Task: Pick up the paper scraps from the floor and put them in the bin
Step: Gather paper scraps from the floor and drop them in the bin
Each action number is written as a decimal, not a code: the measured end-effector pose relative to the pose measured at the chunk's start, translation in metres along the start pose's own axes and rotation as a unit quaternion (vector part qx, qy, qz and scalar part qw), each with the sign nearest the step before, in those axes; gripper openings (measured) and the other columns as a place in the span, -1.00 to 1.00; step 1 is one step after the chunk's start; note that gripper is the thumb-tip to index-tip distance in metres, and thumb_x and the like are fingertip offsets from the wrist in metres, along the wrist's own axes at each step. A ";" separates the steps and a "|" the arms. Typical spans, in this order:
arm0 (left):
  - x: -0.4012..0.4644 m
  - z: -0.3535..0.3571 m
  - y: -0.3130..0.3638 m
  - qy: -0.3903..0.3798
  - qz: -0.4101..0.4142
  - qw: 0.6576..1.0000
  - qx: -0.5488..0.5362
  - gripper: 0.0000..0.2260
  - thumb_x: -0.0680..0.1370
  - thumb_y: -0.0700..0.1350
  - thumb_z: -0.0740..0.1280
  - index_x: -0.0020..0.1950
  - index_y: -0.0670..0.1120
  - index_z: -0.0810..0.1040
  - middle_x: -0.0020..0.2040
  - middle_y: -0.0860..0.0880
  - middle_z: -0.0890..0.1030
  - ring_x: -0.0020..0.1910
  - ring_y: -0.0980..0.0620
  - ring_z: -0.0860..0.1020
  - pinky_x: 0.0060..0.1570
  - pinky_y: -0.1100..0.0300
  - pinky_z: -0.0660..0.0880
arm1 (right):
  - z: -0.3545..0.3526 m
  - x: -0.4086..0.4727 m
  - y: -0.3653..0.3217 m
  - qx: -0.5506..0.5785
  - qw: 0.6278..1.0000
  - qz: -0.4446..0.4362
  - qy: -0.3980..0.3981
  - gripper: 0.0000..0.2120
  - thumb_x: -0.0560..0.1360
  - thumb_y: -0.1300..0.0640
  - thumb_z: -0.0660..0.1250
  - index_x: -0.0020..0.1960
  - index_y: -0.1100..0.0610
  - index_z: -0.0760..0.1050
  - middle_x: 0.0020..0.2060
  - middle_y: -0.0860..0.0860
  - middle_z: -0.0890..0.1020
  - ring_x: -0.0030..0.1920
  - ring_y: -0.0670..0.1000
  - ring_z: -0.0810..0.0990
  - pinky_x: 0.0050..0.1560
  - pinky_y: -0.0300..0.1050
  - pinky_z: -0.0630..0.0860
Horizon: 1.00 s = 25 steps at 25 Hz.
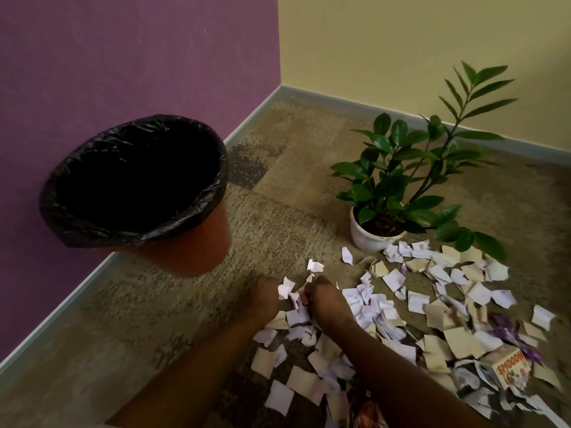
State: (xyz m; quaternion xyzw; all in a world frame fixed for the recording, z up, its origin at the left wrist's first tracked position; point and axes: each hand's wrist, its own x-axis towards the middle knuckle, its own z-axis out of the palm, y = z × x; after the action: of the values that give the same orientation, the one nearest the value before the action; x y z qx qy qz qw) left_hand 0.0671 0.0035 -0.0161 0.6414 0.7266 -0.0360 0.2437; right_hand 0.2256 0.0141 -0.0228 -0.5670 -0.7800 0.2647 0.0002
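Paper scraps (pixel 401 319) strewn on carpeted floor (pixel 154 335), a bunch gathered between left hand (pixel 265 299) and right hand (pixel 327 304), lined bin (pixel 136 193) near, potted plant (pixel 398 186) beside.

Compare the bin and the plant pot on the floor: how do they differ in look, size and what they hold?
The bin is reddish-brown; the plant pot is white. The bin looks much larger, though it is nearer the camera. The bin carries a black liner with a dark inside; the plant pot holds a leafy green plant. Both stand upright on the carpet.
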 end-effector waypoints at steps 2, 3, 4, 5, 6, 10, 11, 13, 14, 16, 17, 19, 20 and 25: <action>0.002 -0.011 0.000 0.019 -0.013 0.999 -0.035 -0.75 0.53 -0.12 0.36 0.17 -0.18 0.58 0.18 -0.19 0.57 0.16 -0.13 0.54 0.11 0.09 0.46 | -0.010 0.003 -0.002 0.097 0.994 0.041 0.026 -0.85 0.42 0.26 0.30 -0.13 0.17 0.65 -0.04 0.13 0.64 -0.02 0.12 0.62 0.06 -0.09 0.51; 0.004 -0.019 0.001 0.031 -0.015 0.998 -0.055 -0.77 0.51 -0.13 0.36 0.13 -0.18 0.59 0.15 -0.19 0.59 0.12 -0.13 0.57 0.08 0.07 0.51 | -0.016 0.007 -0.005 0.132 0.989 0.052 0.042 -0.86 0.40 0.27 0.32 -0.16 0.18 0.66 -0.09 0.12 0.66 -0.05 0.12 0.63 0.03 -0.08 0.53; 0.006 -0.027 0.003 0.044 -0.014 0.996 -0.071 -0.77 0.50 -0.15 0.36 0.12 -0.18 0.61 0.12 -0.18 0.61 0.08 -0.13 0.59 0.06 0.06 0.53 | -0.024 0.011 -0.010 0.150 0.986 0.054 0.055 -0.87 0.40 0.25 0.34 -0.17 0.16 0.67 -0.11 0.10 0.68 -0.09 0.09 0.64 -0.01 -0.10 0.54; 0.008 -0.038 0.005 0.058 -0.014 0.994 -0.088 -0.77 0.49 -0.15 0.36 0.11 -0.16 0.61 0.10 -0.17 0.63 0.06 -0.12 0.61 0.05 0.05 0.55 | -0.033 0.015 -0.016 0.166 0.983 0.050 0.065 -0.88 0.41 0.23 0.36 -0.17 0.12 0.68 -0.14 0.06 0.69 -0.15 0.03 0.64 -0.07 -0.14 0.55; 0.010 -0.050 0.009 0.075 -0.012 0.991 -0.108 -0.77 0.49 -0.15 0.36 0.13 -0.14 0.62 0.09 -0.15 0.65 0.05 -0.11 0.61 0.04 0.05 0.56 | -0.043 0.020 -0.023 0.191 0.978 0.045 0.075 -0.90 0.41 0.21 0.39 -0.19 0.08 0.67 -0.19 0.01 0.69 -0.22 -0.06 0.63 -0.17 -0.22 0.53; 0.016 -0.101 0.025 0.157 -0.005 0.973 -0.172 -0.73 0.49 -0.13 0.38 0.19 -0.06 0.61 0.11 -0.11 0.65 0.05 -0.09 0.61 0.02 0.15 0.53 | -0.093 0.042 -0.045 0.261 0.958 0.026 0.117 -0.82 0.39 0.23 0.48 -0.20 -0.03 0.58 -0.28 -0.06 0.66 -0.37 -0.19 0.55 -0.38 -0.42 0.39; 0.016 -0.114 0.027 0.180 -0.001 0.969 -0.170 -0.72 0.49 -0.13 0.37 0.20 -0.07 0.60 0.11 -0.12 0.64 0.06 -0.11 0.60 0.00 0.17 0.49 | -0.107 0.046 -0.050 0.270 0.954 0.021 0.128 -0.81 0.38 0.24 0.48 -0.18 -0.03 0.58 -0.27 -0.04 0.67 -0.36 -0.15 0.57 -0.35 -0.37 0.42; 0.015 -0.142 0.031 0.218 0.009 0.961 -0.171 -0.72 0.49 -0.11 0.37 0.19 -0.07 0.60 0.09 -0.12 0.65 0.06 -0.13 0.60 -0.05 0.19 0.45 | -0.137 0.052 -0.061 0.275 0.950 0.007 0.149 -0.79 0.36 0.26 0.48 -0.21 -0.03 0.56 -0.34 -0.06 0.65 -0.42 -0.20 0.56 -0.38 -0.39 0.42; 0.012 -0.155 0.034 0.232 0.017 0.957 -0.173 -0.74 0.48 -0.10 0.38 0.16 -0.06 0.61 0.06 -0.13 0.65 0.04 -0.14 0.60 -0.09 0.19 0.43 | -0.152 0.054 -0.067 0.276 0.949 -0.008 0.154 -0.78 0.35 0.27 0.48 -0.24 -0.03 0.54 -0.40 -0.09 0.63 -0.48 -0.26 0.53 -0.43 -0.43 0.39; 0.006 -0.185 0.036 0.267 0.044 0.950 -0.157 -0.79 0.46 -0.08 0.38 0.08 -0.06 0.60 0.01 -0.14 0.65 0.00 -0.16 0.60 -0.13 0.17 0.43 | -0.181 0.055 -0.085 0.270 0.949 -0.046 0.157 -0.76 0.35 0.27 0.48 -0.27 -0.02 0.50 -0.43 -0.12 0.60 -0.54 -0.27 0.49 -0.48 -0.43 0.37; 0.002 -0.201 0.035 0.287 0.057 0.946 -0.143 -0.82 0.46 -0.10 0.37 0.04 -0.07 0.60 -0.01 -0.15 0.65 -0.01 -0.18 0.60 -0.15 0.18 0.42 | -0.195 0.057 -0.097 0.261 0.949 -0.069 0.162 -0.76 0.35 0.27 0.48 -0.27 -0.02 0.49 -0.42 -0.12 0.60 -0.51 -0.26 0.48 -0.45 -0.38 0.38; -0.008 -0.234 0.029 0.325 0.064 0.935 -0.124 -0.84 0.45 -0.11 0.36 0.01 -0.08 0.59 -0.01 -0.16 0.64 0.00 -0.20 0.60 -0.17 0.19 0.39 | -0.219 0.063 -0.125 0.245 0.946 -0.114 0.181 -0.77 0.33 0.28 0.46 -0.31 0.00 0.48 -0.40 -0.09 0.58 -0.45 -0.19 0.46 -0.39 -0.26 0.39; -0.013 -0.251 0.023 0.342 0.060 0.931 -0.116 -0.84 0.45 -0.11 0.36 0.01 -0.08 0.59 0.00 -0.16 0.64 0.01 -0.20 0.60 -0.17 0.19 0.39 | -0.228 0.067 -0.141 0.242 0.943 -0.132 0.189 -0.81 0.32 0.28 0.45 -0.31 0.03 0.51 -0.39 -0.04 0.60 -0.44 -0.15 0.46 -0.38 -0.24 0.38; -0.032 -0.307 -0.022 0.360 0.001 0.928 -0.093 -0.86 0.45 -0.09 0.39 -0.03 -0.08 0.60 -0.02 -0.15 0.66 -0.03 -0.20 0.60 -0.17 0.14 0.42 | -0.237 0.087 -0.211 0.256 0.930 -0.188 0.187 -0.87 0.35 0.25 0.47 -0.14 0.09 0.57 -0.24 0.02 0.64 -0.25 -0.04 0.55 -0.32 -0.29 0.40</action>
State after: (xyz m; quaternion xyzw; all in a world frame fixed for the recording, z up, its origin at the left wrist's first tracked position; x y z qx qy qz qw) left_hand -0.0465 0.0822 0.2603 0.5865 0.7649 0.2653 0.0238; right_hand 0.0795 0.1431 0.2418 -0.4303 -0.7638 0.3394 0.3409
